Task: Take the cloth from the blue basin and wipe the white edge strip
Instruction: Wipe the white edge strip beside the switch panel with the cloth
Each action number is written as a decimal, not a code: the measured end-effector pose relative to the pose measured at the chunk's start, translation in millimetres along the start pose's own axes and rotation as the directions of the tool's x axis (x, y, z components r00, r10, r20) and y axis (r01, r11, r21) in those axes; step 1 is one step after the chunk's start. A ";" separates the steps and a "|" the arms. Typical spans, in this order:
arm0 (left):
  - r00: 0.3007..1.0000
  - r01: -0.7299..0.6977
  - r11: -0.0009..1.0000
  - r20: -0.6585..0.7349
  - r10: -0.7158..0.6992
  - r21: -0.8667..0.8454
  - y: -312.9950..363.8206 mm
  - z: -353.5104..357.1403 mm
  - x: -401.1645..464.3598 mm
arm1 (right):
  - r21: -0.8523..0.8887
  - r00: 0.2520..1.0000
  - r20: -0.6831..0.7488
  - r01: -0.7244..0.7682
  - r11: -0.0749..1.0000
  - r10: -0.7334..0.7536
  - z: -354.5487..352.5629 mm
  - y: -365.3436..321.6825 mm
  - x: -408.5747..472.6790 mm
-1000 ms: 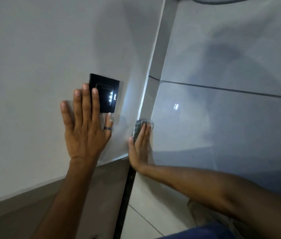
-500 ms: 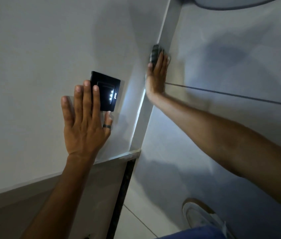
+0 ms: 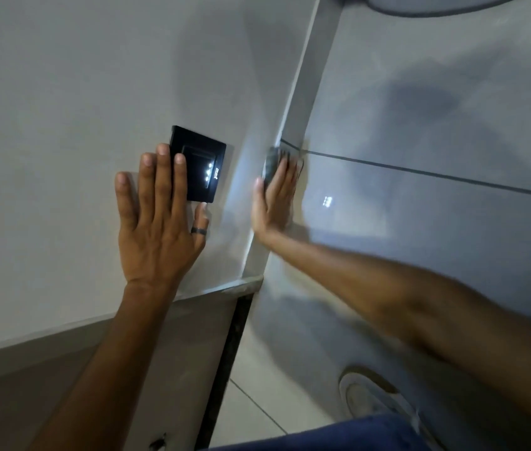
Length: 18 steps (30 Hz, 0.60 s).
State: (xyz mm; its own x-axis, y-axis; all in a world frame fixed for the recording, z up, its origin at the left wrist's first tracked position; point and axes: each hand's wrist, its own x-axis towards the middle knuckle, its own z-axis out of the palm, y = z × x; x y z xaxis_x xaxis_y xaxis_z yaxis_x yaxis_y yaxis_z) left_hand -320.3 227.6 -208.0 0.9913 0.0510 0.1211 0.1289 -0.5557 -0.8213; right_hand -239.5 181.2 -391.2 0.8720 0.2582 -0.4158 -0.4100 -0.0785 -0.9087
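Observation:
A narrow white edge strip [image 3: 303, 92] runs up the corner where the pale wall panel meets the tiled surface. My right hand [image 3: 272, 203] presses a small dark grey cloth [image 3: 270, 162] flat against the strip, about halfway up; only the cloth's upper end shows past my fingertips. My left hand [image 3: 158, 222] lies flat and spread on the wall panel, its fingertips overlapping the black switch plate [image 3: 200, 157]. A dark ring sits on its thumb. The blue basin [image 3: 436, 4] shows only as a dark curved rim at the top edge.
The black switch plate has three small lit dots and throws light on the wall. A dark grout line [image 3: 436, 175] crosses the glossy tiles on the right. A shoe [image 3: 378, 398] and blue trouser fabric [image 3: 339, 434] lie at the bottom. A grey skirting band [image 3: 62, 369] runs below the panel.
My right hand slid the cloth up the strip, then back down to mid-height. The left hand stayed flat on the wall beside the switch plate.

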 end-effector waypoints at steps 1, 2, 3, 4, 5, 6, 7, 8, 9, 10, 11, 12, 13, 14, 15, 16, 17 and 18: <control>1.000 0.006 1.000 0.008 -0.006 -0.009 -0.1 0.3 -0.3 | -0.001 0.999 -0.036 0.039 0.999 -0.039 -6.6 -11.5 28.4; 1.000 0.010 1.000 0.008 -0.010 -0.013 -0.2 0.6 -0.1 | -0.005 0.995 -0.058 0.076 0.997 -0.076 -12.8 -22.0 57.4; 1.000 0.010 1.000 0.003 -0.010 -0.014 0.1 0.9 0.5 | -0.012 0.992 -0.073 0.102 0.995 -0.102 -18.8 -32.0 85.8; 1.000 0.009 1.000 0.001 -0.009 -0.012 0.0 1.0 0.8 | -0.011 0.991 -0.080 0.108 0.994 -0.109 -24.8 -41.5 114.0; 1.000 0.011 1.000 0.000 -0.011 -0.007 0.2 1.6 0.6 | 0.001 0.990 -0.086 0.109 0.994 -0.109 -31.1 -51.2 139.9; 1.000 0.013 1.000 0.001 -0.013 -0.013 0.4 1.7 0.4 | 0.016 0.990 -0.085 0.110 0.994 -0.108 -36.9 -59.9 163.7; 1.000 0.018 0.999 -0.003 -0.018 -0.029 1.4 2.4 0.6 | 0.034 0.990 -0.089 0.112 0.993 -0.109 -42.3 -67.1 184.3; 0.999 0.036 0.998 0.010 -0.035 -0.049 2.6 2.2 0.9 | 0.054 0.991 -0.083 0.110 0.992 -0.105 -45.5 -71.0 200.8; 0.998 0.061 0.996 0.020 -0.059 -0.060 4.6 2.2 1.4 | 0.056 0.989 -0.096 0.114 0.992 -0.109 -46.7 -73.2 210.4; 0.996 0.089 0.993 0.021 -0.088 -0.078 7.9 1.7 3.2 | 0.055 0.987 -0.108 0.126 0.990 -0.120 -45.6 -74.6 213.6; 0.993 0.118 0.986 0.010 -0.117 -0.117 13.0 1.3 5.3 | 0.041 0.982 -0.122 0.152 0.988 -0.146 -43.9 -74.4 210.1; 0.989 0.148 0.973 0.008 -0.149 -0.176 19.0 -0.1 9.5 | 0.054 0.981 -0.123 0.159 0.986 -0.151 -40.8 -70.8 204.6; 0.988 0.153 0.960 0.001 -0.157 -0.234 27.1 -0.7 14.1 | 0.062 0.977 -0.140 0.169 0.984 -0.159 -37.4 -63.4 193.2; 0.990 0.132 0.949 -0.012 -0.141 -0.285 36.6 0.7 18.3 | 0.062 0.973 -0.156 0.180 0.982 -0.168 -31.7 -52.9 175.9; 0.994 0.096 0.941 -0.023 -0.109 -0.325 47.0 2.6 22.4 | 0.070 0.972 -0.160 0.186 0.980 -0.173 -26.9 -41.3 154.8; 0.996 0.066 0.932 -0.026 -0.080 -0.356 55.9 4.1 27.0 | 0.076 0.974 -0.141 0.191 0.979 -0.179 -23.8 -30.3 133.3; 0.998 0.039 0.920 -0.025 -0.053 -0.389 63.7 5.6 33.2 | 0.073 0.976 -0.105 0.197 0.978 -0.189 -20.2 -21.5 114.3; 1.000 0.011 0.909 -0.016 -0.019 -0.417 71.0 7.3 38.3 | 0.042 0.979 -0.066 0.195 0.980 -0.192 -18.4 -13.8 95.4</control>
State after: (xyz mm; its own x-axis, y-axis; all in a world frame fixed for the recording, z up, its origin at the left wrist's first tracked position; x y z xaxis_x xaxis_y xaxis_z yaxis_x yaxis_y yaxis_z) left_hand -273.0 196.1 -265.7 0.9882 0.0486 0.1452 0.1172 -0.8504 -0.5130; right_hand -145.7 189.2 -419.0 0.9502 0.2041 -0.2356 -0.2434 0.0136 -0.9698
